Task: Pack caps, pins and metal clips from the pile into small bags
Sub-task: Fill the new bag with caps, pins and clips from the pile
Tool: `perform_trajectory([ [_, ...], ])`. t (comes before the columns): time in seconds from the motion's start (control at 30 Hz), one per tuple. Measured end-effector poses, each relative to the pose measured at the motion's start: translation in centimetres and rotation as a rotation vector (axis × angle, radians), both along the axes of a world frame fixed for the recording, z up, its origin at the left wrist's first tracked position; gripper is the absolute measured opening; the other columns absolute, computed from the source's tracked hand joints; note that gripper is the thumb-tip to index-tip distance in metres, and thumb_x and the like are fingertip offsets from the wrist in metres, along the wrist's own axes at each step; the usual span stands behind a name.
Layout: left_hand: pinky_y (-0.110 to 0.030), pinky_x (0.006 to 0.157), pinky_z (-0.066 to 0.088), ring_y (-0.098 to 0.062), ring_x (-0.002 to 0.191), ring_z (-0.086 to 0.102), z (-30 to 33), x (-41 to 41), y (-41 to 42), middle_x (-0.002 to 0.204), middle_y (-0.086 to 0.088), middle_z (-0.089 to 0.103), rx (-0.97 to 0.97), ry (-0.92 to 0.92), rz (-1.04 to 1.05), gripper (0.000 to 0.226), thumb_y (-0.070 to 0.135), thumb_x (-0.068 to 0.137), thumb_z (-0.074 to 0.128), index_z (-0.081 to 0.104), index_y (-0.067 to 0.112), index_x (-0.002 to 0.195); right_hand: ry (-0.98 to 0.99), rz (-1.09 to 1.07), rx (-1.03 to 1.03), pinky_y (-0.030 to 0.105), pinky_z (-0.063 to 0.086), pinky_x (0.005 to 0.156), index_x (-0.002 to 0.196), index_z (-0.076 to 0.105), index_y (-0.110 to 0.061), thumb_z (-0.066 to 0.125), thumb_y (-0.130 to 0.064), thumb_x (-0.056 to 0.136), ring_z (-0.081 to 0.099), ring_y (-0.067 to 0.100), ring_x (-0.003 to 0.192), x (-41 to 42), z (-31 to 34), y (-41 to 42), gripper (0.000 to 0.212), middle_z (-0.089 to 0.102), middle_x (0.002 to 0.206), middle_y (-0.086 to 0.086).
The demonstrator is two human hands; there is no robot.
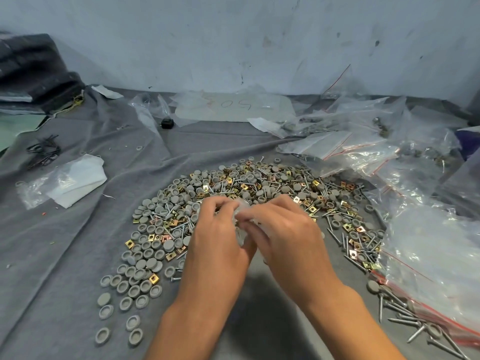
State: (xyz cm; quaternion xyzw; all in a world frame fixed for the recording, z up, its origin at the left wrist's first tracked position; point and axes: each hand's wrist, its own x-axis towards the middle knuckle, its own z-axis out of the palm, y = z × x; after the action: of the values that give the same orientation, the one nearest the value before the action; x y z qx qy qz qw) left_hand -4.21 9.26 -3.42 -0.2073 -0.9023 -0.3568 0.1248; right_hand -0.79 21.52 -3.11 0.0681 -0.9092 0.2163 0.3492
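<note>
I am looking down at a pile of caps, pins and clips lying on a cloth at the middle, with my left hand and right hand meeting just before it, both pinching a small bag between them. Loose bags are lying to the right of the pile and behind it, reaching toward the wall. To the left a folded bag is lying well apart from the pile, with a cluster of thin clips behind it.
</note>
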Motion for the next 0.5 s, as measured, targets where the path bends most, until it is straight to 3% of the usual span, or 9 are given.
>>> perform_trajectory([
  [0.1, -0.001, 0.083, 0.037, 0.002, 0.082, 0.042, 1.6, -0.5, -1.4, 0.117, 0.014, 0.042, 0.174, 0.109, 0.166, 0.046, 0.022, 0.082, 0.079, 0.063, 0.019, 0.125, 0.014, -0.133, -0.196, 0.025, 0.047, 0.082, 0.102, 0.072, -0.022, 0.066, -0.026, 0.095, 0.060, 0.011, 0.091, -0.9, -0.4, 3.0, 0.010, 0.071, 0.097, -0.010],
  [0.17, 0.000, 0.079, 0.040, 0.003, 0.081, 0.048, 2.9, -1.2, -3.2, 0.119, 0.011, 0.044, 0.335, 0.229, 0.314, 0.050, 0.023, 0.081, 0.077, 0.062, 0.013, 0.127, -0.164, -0.290, -0.253, 0.030, 0.045, 0.092, 0.113, 0.068, -0.027, 0.064, -0.031, 0.096, 0.058, 0.016, 0.109, -1.9, -1.2, 5.6, 0.018, 0.068, 0.111, -0.008],
  [0.23, 0.002, 0.081, 0.037, 0.000, 0.078, 0.046, 3.4, -1.4, -4.2, 0.119, 0.006, 0.047, 0.299, 0.265, 0.337, 0.048, 0.023, 0.081, 0.077, 0.063, 0.010, 0.125, -0.383, -0.326, -0.172, 0.033, 0.035, 0.105, 0.132, 0.060, -0.032, 0.057, -0.033, 0.100, 0.045, 0.020, 0.131, -2.9, -2.7, 6.9, 0.032, 0.059, 0.137, -0.005],
  [0.33, 0.009, 0.088, 0.025, 0.002, 0.094, 0.042, 2.2, -1.0, -3.7, 0.119, 0.005, 0.052, 0.102, 0.101, 0.205, 0.043, 0.020, 0.083, 0.079, 0.067, 0.014, 0.124, -0.549, -0.224, -0.023, 0.041, 0.023, 0.119, 0.151, 0.040, -0.039, 0.045, -0.025, 0.106, 0.028, 0.018, 0.146, -4.4, -4.7, 7.1, 0.047, 0.037, 0.159, -0.012],
  [0.4, 0.010, 0.089, 0.019, 0.008, 0.095, 0.038, 1.5, -0.8, -3.1, 0.116, 0.009, 0.051, 0.047, 0.059, 0.144, 0.037, 0.018, 0.088, 0.075, 0.069, 0.016, 0.124, -0.573, -0.220, 0.020, 0.041, 0.024, 0.114, 0.151, 0.037, -0.044, 0.044, -0.024, 0.107, 0.028, 0.016, 0.144, -5.0, -5.3, 6.9, 0.049, 0.037, 0.157, -0.017],
  [0.5, 0.009, 0.087, 0.021, 0.013, 0.091, 0.045, 1.2, -1.2, -3.1, 0.111, 0.012, 0.054, 0.059, 0.064, 0.148, 0.030, 0.009, 0.091, 0.067, 0.071, 0.018, 0.120, -0.465, -0.260, 0.025, 0.032, 0.023, 0.091, 0.133, 0.057, -0.041, 0.056, -0.027, 0.101, 0.039, 0.016, 0.125, -5.2, -5.5, 6.9, 0.035, 0.056, 0.136, -0.013],
])
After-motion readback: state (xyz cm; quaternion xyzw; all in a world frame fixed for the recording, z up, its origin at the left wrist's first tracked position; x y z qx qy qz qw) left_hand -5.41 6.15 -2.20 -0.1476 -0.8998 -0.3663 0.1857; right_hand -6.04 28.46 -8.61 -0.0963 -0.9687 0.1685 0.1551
